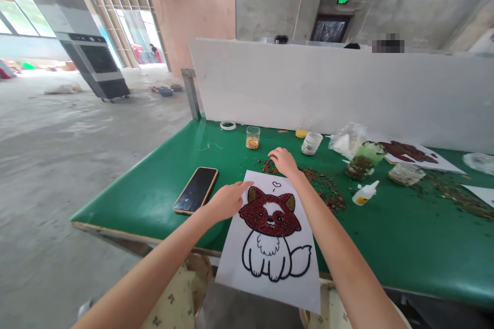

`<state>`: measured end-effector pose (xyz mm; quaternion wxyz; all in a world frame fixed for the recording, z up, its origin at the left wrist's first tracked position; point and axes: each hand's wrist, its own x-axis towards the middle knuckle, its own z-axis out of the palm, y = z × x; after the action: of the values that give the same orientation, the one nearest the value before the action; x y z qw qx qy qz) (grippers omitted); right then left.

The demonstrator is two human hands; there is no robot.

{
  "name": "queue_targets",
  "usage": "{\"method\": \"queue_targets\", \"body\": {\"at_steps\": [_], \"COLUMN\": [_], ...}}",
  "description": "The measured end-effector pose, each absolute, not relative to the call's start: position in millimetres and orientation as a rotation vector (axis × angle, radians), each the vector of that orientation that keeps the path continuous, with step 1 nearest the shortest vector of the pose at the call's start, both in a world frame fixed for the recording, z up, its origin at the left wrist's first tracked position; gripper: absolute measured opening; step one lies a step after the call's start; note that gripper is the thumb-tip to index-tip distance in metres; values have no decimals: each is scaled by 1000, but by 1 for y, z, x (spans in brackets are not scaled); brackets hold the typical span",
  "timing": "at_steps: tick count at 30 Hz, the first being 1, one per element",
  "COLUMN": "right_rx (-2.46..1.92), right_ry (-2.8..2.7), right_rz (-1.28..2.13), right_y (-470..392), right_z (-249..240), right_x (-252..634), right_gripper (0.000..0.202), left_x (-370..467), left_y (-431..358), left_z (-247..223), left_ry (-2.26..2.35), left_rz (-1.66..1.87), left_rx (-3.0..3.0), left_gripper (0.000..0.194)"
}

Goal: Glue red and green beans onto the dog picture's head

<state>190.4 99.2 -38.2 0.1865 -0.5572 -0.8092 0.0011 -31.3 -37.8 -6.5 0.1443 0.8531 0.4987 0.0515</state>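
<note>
A sheet of paper [231,262] with an outlined cartoon fox hangs partly over the table's near edge. The fox's head [257,218] is covered in dark red grains, its ears in olive-coloured ones; body and tail are bare white. My left hand [227,200] rests at the sheet's upper left edge, index finger stretched out onto the paper. Just beyond the sheet's top edge, my right hand [284,162] reaches over a small heap of reddish-brown seeds [269,166], fingers curved and slightly apart. Whether any seeds are between them is hidden. More loose seeds [328,190] lie right of that wrist.
On the green table [154,190] are a phone [196,190], a jar of yellow kernels [252,139], a tape roll [228,125], a clear cup [311,143], a glue bottle [365,193] and a tipped green jar [365,160]. A white partition [309,82] stands behind.
</note>
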Motion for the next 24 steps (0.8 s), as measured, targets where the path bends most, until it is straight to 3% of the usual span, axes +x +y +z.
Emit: {"method": "queue_targets", "body": {"at_steps": [7,18,24], "right_rx": [-1680,-1846,-1632], "right_ry": [-2304,-2283,-2355], "right_rz": [-79,152,-44], "right_y": [112,118,115], "right_z": [-24,-35,-32], "right_x": [160,155,152], "right_gripper": [16,14,12], "left_x": [-30,-44,-41], "left_y": [-41,-38,-39], "left_z": [-4,-11,-9], "left_ry": [1469,1412,1403], "left_rz": [200,181,197], "left_rx": [2400,2359,2395], "left_gripper": [74,77,75]}}
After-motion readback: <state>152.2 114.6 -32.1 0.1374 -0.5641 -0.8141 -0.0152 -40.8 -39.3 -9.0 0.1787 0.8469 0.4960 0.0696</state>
